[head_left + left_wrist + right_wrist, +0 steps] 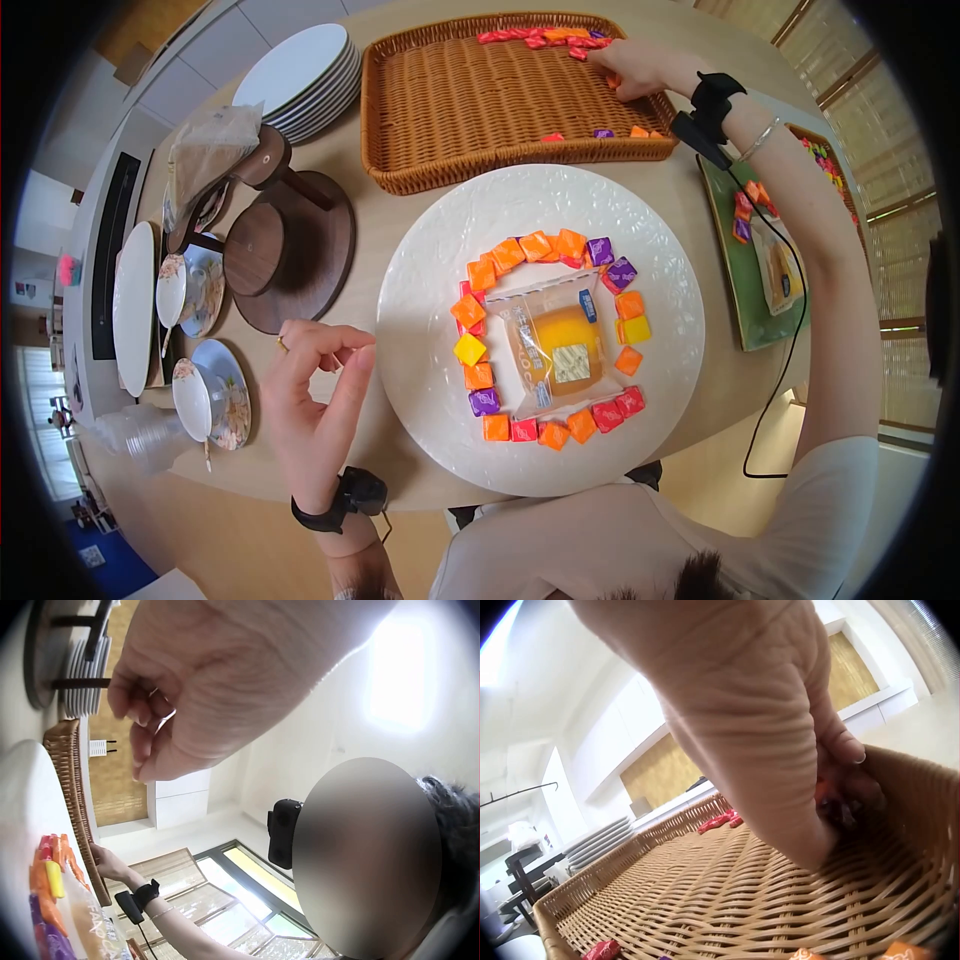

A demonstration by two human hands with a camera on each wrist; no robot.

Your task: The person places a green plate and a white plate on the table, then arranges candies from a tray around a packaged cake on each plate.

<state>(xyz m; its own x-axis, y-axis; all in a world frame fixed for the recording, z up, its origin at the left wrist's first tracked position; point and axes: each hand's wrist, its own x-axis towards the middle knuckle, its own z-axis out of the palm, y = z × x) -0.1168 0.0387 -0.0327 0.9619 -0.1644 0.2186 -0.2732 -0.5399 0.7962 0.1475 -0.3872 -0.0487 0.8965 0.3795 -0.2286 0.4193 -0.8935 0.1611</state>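
Observation:
My right hand (640, 68) reaches into the far right corner of the wicker basket (470, 110). In the right wrist view its curled fingers are around an orange-wrapped candy (822, 789), partly hidden by them. Raised left of the big white plate (420, 260), my left hand (315, 400) holds nothing; its fingers are loosely bent, with thumb and index close together. On that plate, orange, red, purple and yellow candies surround a packaged cake (535, 345) in a rough ring, with a gap at the lower left of the right side.
Red candies (510, 35) lie along the basket's far side, a few others along its near side. Stacked white plates (295, 75), a dark wooden stand (335, 225) and cups on saucers (245, 390) are at left. A green tray (725, 260) with candies stands at right.

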